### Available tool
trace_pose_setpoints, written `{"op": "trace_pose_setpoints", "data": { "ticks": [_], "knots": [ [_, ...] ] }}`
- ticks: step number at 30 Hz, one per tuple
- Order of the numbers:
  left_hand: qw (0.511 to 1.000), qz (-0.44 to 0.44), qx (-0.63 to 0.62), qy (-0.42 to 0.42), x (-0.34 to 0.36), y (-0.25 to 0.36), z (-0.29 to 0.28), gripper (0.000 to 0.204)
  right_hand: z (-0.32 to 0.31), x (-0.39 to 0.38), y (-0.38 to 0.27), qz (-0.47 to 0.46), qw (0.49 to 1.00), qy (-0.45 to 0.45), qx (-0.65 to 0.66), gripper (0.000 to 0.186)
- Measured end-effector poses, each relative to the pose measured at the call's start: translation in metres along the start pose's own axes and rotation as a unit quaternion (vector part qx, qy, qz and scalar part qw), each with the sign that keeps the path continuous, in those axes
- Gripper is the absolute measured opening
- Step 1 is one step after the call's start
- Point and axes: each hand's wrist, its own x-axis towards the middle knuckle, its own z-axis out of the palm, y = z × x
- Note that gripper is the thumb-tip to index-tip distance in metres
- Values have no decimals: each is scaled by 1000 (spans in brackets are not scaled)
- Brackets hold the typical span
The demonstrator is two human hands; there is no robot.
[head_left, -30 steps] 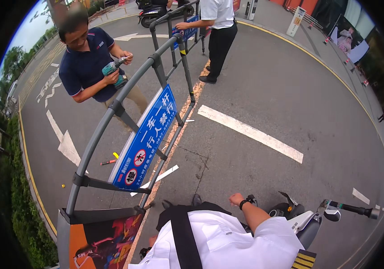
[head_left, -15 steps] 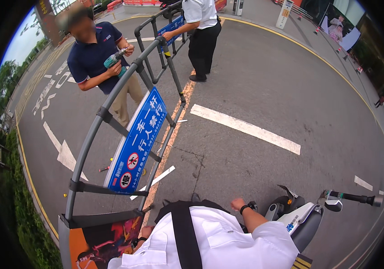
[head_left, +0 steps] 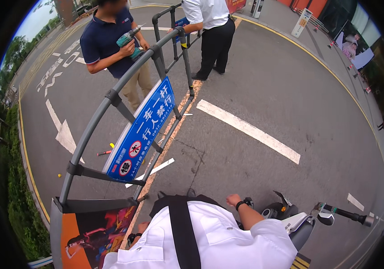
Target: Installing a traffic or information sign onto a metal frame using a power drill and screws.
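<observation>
My right hand (head_left: pixel 233 200) hangs beside my body with its fingers curled in and nothing visible in them. The handlebar of a white scooter (head_left: pixel 297 222) is just right of it. My left hand (head_left: pixel 142 227) shows only in part at my other side, close to a printed poster panel (head_left: pixel 97 237); its fingers are hidden. That panel stands at the near end of a grey tubular barrier (head_left: pixel 94 117), which carries a blue sign (head_left: pixel 141 134) with white characters and two red-ringed symbols.
Across the barrier, a person in a dark polo (head_left: pixel 111 40) holds a teal cordless drill (head_left: pixel 127 42). Farther off, a person in a white shirt (head_left: pixel 205 18) stands at another barrier section. White strips (head_left: pixel 151 172) and a red-handled tool (head_left: pixel 104 153) lie on the asphalt.
My view has shifted, so the barrier and people sit higher and farther right. The drill is now held with its bit pointing up, and the person's other hand has dropped away from it.
</observation>
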Motion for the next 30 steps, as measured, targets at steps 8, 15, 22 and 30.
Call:
{"op": "trace_pose_setpoints", "data": {
  "ticks": [8, 15, 22, 30],
  "knots": [
    [1000, -2, -7, -27, 0, -16, 10, 31, -4, -3, -41, -17, 999, 26, 22, 19],
    [998, 19, -2, -61, 15, -22, 1, 31, 8, -25, -42, -19, 999, 28, 16, 18],
    [988, 117, 76, -58, 45, -19, -25, 29, 33, -61, -43, 20, 998, 52, 36, 17],
    [918, 325, 219, -67, 68, -31, -60, 23, 65, -90, -57, 22, 997, 56, 43, 18]
  ]
}}
